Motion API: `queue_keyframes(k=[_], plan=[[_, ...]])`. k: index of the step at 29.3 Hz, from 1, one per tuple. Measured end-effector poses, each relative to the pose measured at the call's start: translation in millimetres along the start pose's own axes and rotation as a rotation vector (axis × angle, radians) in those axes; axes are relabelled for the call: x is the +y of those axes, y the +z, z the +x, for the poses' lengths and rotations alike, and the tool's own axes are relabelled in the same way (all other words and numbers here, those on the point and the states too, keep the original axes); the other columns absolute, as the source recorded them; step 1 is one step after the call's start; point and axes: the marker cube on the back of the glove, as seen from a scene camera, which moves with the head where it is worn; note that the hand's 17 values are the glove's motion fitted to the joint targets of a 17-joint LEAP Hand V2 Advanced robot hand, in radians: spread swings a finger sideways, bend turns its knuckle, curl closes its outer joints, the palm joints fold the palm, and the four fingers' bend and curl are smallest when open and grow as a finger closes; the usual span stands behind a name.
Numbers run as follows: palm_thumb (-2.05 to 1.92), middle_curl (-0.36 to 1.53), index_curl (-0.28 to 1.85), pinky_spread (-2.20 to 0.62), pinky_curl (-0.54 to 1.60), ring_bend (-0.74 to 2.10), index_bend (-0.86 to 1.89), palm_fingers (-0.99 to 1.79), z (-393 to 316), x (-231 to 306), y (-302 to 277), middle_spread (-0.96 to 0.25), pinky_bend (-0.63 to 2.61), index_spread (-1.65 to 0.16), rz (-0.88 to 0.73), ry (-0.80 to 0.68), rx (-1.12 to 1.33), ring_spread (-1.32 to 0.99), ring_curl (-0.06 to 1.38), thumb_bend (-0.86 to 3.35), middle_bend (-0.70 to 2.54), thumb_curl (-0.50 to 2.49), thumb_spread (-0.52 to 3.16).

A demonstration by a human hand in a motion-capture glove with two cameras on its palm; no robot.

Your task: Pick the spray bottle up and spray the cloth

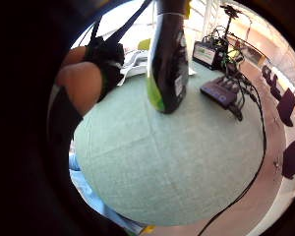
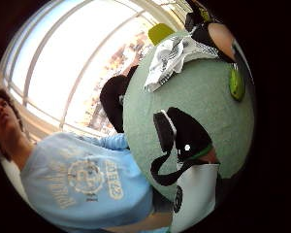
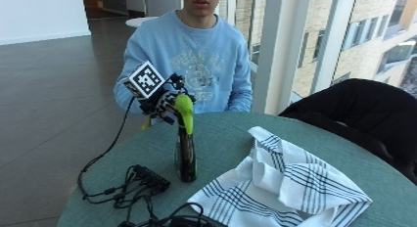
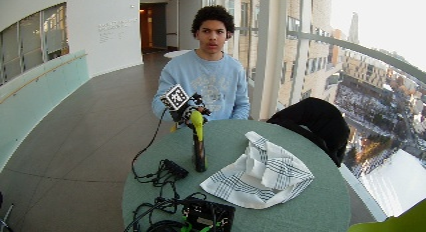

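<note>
Currently we observe:
Grip: right hand (image 3: 164, 102), fingers curled round the green head of the spray bottle (image 3: 186, 147).
Bottle: upright below the grip, base touching the green tabletop (image 3: 221, 144).
Cloth: white striped cloth (image 3: 287, 185) lies crumpled on the tabletop, beside the bottle, apart from the grip.
Cables: black box and cables (image 3: 147, 180) near the bottle's base.
</note>
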Motion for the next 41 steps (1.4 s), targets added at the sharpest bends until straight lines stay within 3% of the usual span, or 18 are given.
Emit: queue_keyframes(k=[9,15,24,31,41], plan=[[0.69,0.35,0.27,0.22,0.31,0.30,0.12,0.77,45,-20,-4,-0.09,0.26,-0.36,0.140,0.215,-0.088,-0.05,0.30,0.14,0.28,0.28,1.13],[0.71,0.36,0.26,0.22,0.33,0.30,0.10,0.74,74,-38,5,-0.09,0.28,-0.35,0.173,0.187,-0.180,-0.05,0.31,0.11,0.26,0.30,1.13],[0.73,0.38,0.23,0.20,0.35,0.32,0.09,0.72,83,-87,19,-0.08,0.34,-0.36,0.196,0.389,-0.447,-0.04,0.32,0.05,0.27,0.31,1.11],[0.74,0.40,0.25,0.21,0.35,0.24,0.17,0.70,86,-111,36,-0.08,0.31,-0.35,0.190,0.435,-0.599,-0.04,0.31,0.01,0.30,0.32,1.08],[0.82,0.42,0.34,0.23,0.29,0.20,0.30,0.92,93,-120,47,-0.08,0.11,-0.29,0.259,0.457,-0.588,-0.06,0.29,0.00,0.35,0.35,1.04]])
